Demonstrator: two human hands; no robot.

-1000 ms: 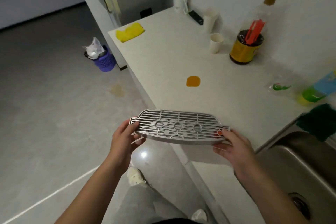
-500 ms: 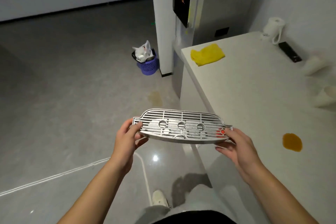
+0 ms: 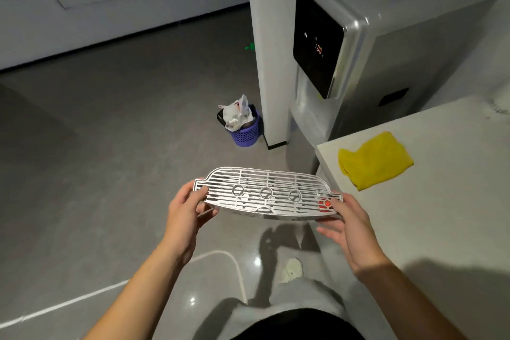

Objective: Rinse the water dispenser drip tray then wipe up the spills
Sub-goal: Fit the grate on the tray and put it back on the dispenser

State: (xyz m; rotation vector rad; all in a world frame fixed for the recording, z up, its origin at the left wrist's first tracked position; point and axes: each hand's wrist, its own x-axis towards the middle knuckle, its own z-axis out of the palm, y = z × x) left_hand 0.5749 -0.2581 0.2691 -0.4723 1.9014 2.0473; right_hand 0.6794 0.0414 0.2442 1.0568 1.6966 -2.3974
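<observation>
The silver slatted drip tray, with three round rings and a red dot near its right end, hangs level in the air over the floor. My left hand grips its left end and my right hand grips its right end. The grey water dispenser with a black display panel stands ahead at the upper right, its dispensing bay facing me. A crumpled yellow cloth lies on the counter to the right of the tray.
A purple bin stuffed with white bags stands on the floor beside a white pillar. A white cable curves across the grey floor. My legs and a pale shoe show below.
The view has swung left from the sink end of the counter toward the dispenser. The tray stays held in both hands. The orange spill and cups have left the frame.
</observation>
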